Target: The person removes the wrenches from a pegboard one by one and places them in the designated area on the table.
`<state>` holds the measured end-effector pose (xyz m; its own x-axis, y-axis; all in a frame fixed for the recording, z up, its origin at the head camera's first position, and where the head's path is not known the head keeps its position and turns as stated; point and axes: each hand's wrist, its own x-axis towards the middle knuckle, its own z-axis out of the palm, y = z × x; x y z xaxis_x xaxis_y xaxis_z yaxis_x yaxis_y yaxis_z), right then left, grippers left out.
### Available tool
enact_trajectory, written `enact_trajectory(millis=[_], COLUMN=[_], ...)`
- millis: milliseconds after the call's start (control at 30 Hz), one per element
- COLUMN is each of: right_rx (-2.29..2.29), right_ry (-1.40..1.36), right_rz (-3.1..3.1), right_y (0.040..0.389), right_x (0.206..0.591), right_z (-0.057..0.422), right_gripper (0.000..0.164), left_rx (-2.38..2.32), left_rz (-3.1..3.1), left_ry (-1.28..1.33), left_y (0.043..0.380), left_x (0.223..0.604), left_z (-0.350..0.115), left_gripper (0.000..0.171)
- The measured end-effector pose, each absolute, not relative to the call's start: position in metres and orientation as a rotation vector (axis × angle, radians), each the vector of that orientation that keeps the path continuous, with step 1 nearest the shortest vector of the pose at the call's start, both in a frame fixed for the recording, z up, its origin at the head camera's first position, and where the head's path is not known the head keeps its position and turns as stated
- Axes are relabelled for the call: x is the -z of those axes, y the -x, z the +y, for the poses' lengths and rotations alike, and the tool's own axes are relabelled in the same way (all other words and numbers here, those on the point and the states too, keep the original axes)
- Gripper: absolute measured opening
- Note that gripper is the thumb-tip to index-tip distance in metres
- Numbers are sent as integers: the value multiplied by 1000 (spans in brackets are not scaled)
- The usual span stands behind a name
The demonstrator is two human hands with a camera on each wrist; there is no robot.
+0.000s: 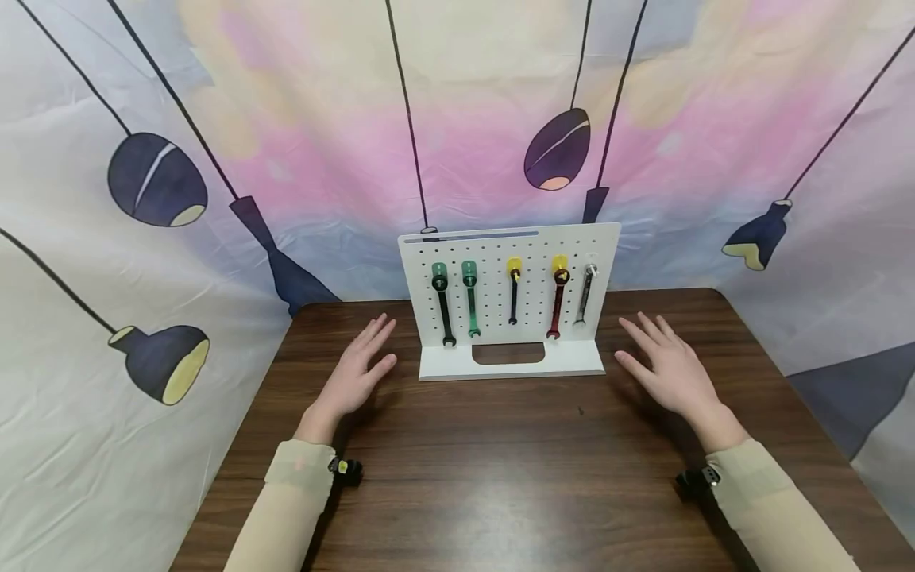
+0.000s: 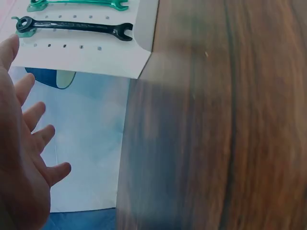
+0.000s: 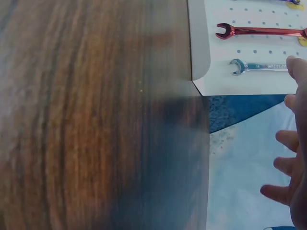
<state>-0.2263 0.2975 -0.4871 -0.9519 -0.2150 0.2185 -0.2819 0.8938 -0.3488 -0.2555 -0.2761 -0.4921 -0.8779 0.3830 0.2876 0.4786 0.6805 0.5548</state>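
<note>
A white pegboard stand (image 1: 500,361) stands upright near the back of the table, with several combination wrenches hanging on it. From left to right hang a black wrench (image 1: 444,314), a green wrench (image 1: 472,306), a dark blue wrench (image 1: 514,298), a red wrench (image 1: 557,306) and a silver wrench (image 1: 584,295). To the left of the stand is my left hand (image 1: 353,372), fingers spread and apart from the board. My right hand (image 1: 668,365) is held likewise on the right side, nearest the silver wrench. Neither hand holds anything.
The brown wooden table (image 1: 486,469) extends in front of the stand and to both sides. Behind it hangs a cloth backdrop (image 1: 322,119) printed with lamps. Green hooks (image 1: 439,269) and yellow hooks (image 1: 560,262) carry wrenches on the board.
</note>
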Motion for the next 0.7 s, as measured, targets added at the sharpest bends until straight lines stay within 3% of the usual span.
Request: enact_trajectory(millis=[700], right_rx=[-1100], right_ry=[-364], right_rz=[-2580], right_y=[231], right_x=[481], right_z=[289], right_gripper=[41], left_rx=[1510], left_rz=[-2369], left_ry=[475], left_y=[264], left_x=[478], left_z=[-248], left_gripper=[46])
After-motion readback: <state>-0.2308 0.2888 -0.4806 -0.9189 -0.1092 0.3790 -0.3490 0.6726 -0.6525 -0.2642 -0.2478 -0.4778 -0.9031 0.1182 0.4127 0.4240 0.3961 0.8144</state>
